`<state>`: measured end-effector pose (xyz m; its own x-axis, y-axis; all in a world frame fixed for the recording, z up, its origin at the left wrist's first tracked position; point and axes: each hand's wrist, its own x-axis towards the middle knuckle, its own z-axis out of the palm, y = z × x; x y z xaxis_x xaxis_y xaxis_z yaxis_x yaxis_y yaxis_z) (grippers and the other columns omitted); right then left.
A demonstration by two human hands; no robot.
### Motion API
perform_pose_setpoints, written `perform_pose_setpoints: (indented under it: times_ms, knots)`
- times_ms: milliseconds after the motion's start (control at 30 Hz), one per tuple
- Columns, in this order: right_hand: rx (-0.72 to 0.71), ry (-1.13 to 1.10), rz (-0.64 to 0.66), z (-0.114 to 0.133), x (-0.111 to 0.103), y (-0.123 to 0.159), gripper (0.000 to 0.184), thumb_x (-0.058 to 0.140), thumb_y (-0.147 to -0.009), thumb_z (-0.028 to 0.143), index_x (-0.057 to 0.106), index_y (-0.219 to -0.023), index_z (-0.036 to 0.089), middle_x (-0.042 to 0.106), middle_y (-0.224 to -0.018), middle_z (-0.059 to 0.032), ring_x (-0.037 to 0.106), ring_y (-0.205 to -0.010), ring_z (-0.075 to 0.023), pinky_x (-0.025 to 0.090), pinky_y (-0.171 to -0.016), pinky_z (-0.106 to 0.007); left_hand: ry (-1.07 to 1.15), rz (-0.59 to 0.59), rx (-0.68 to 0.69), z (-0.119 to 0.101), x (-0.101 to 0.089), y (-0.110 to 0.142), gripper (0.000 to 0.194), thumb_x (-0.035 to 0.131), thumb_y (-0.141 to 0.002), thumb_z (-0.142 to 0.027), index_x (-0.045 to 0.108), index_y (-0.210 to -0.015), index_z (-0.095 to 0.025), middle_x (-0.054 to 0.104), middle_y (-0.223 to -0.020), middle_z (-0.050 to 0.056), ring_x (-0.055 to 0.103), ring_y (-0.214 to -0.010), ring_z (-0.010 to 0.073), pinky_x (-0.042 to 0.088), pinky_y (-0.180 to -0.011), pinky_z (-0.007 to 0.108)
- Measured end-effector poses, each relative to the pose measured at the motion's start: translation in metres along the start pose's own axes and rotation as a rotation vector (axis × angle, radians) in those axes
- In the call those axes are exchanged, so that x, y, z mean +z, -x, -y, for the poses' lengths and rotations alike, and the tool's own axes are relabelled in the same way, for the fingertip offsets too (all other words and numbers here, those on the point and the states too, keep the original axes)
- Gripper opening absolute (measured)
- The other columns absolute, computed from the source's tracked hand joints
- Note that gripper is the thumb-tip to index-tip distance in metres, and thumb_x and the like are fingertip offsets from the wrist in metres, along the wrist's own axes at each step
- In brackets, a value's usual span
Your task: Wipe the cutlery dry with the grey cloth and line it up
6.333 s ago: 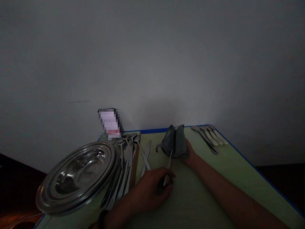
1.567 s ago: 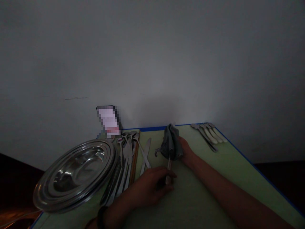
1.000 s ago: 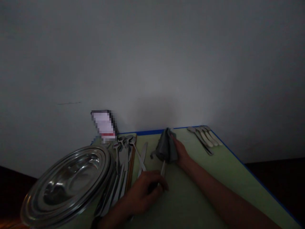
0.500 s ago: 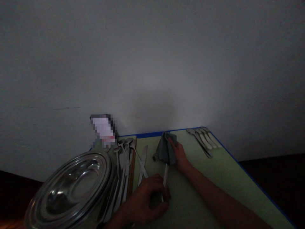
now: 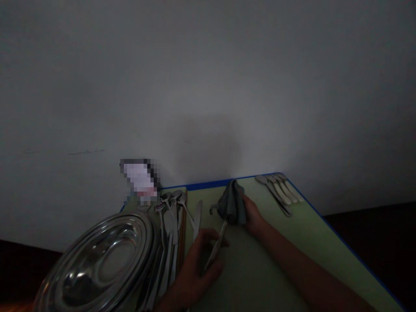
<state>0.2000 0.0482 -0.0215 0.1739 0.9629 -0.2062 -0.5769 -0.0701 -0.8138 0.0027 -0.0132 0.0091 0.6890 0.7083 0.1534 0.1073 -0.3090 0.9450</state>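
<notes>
Left grip (image 5: 198, 268) holds slim silver metal utensil (image 5: 215, 250); long axis now slants more, forward-right into folded grey cloth (image 5: 232, 203) in right grip (image 5: 254, 214).

A green table (image 5: 253, 273) bears metal dishes (image 5: 97, 264); piled cutlery (image 5: 175, 232) beside them; a separate cutlery row (image 5: 282, 193).

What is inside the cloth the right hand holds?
One end of a utensil runs into the cloth; the rest sticks out, held in the left hand. The covered end is hidden, so its kind cannot be told.
</notes>
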Motion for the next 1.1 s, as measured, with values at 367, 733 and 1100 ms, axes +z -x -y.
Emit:
perform_pose_setpoints:
  times_ms: [367,733,1100]
  knots:
    - [0.06,-0.018,0.007,0.005,0.007,0.011,0.027,0.068,-0.066,0.037,0.062,-0.083,0.017,0.069,-0.068,-0.0025,0.065,-0.068,-0.0199,0.051,-0.067,-0.033,-0.127,-0.317,-0.222,0.0,0.011,-0.012,0.018,0.048,-0.083,-0.026,0.035,-0.094,-0.023,0.064,-0.076,-0.001,0.06,-0.068,0.014,0.045,-0.062,0.025]
    - [0.063,0.045,0.107,0.001,0.006,0.012,0.026,0.068,-0.067,0.038,0.066,-0.08,0.015,0.069,-0.068,-0.0022,0.064,-0.067,-0.018,0.049,-0.064,-0.028,-0.39,-0.188,-0.266,-0.005,0.008,-0.014,0.026,0.036,-0.089,-0.034,0.055,-0.084,-0.017,0.061,-0.065,0.002,0.059,-0.061,0.0168,0.045,-0.057,0.025]
    - [-0.072,-0.036,-0.132,-0.001,-0.004,-0.007,0.036,0.053,-0.072,0.056,0.06,-0.077,0.021,0.067,-0.071,-0.0003,0.062,-0.068,-0.0168,0.049,-0.066,-0.029,-0.85,0.135,0.005,0.0,0.013,-0.002,0.019,0.043,-0.083,-0.027,0.054,-0.091,-0.014,0.062,-0.085,0.012,0.059,-0.083,0.0247,0.049,-0.077,0.041]
